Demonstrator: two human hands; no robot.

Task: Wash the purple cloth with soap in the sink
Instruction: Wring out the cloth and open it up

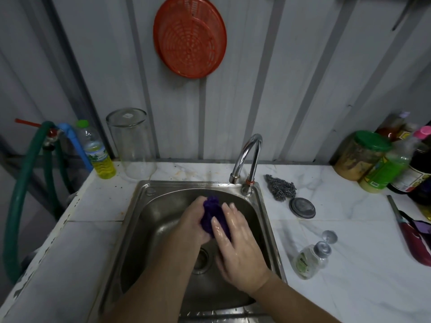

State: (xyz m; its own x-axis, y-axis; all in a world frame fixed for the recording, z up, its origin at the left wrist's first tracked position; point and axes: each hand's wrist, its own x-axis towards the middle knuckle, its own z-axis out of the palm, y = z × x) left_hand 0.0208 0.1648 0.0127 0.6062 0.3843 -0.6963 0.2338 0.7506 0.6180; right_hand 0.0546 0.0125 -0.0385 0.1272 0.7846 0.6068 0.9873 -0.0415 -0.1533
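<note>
A: Where's the purple cloth [212,215]?
B: Bunched up, held over the steel sink [149,206] basin, between both hands, a bit far of the drain [202,259].
A: Left hand [193,223]?
B: Curled around the cloth's left side, fingers wrapped under it. Grasping the cloth.
A: Right hand [235,250]?
B: Laid over the cloth's right side, fingers [229,214] stretched flat and wet, shiny, pressing onto the fabric. Thumb not clear. So it's pressing on the cloth, not a full clench.
A: Water running?
B: Can't tell. Chrome faucet [247,157] stands at the far right corner of the sink, spout curving left.
A: Soap?
B: Small clear pump bottle [307,259] lying on its side on the marble counter [349,264], right of the sink, near side. Label too blurred to read.
A: Other stuff right?
B: Steel scouring pad [281,187] just right of the faucet, round metal lid [302,207] beside it. Far right, a cluster of jars and sauce bottles, one green-lidded jar [359,155].
A: Left?
B: Upside-down clear glass [131,143] at the far left, plastic bottle of yellow liquid [96,152] beside it, green hose [21,194] looping off the counter edge.
A: Wall?
B: Red plastic strainer [190,38] hanging on the corrugated wall.
</note>
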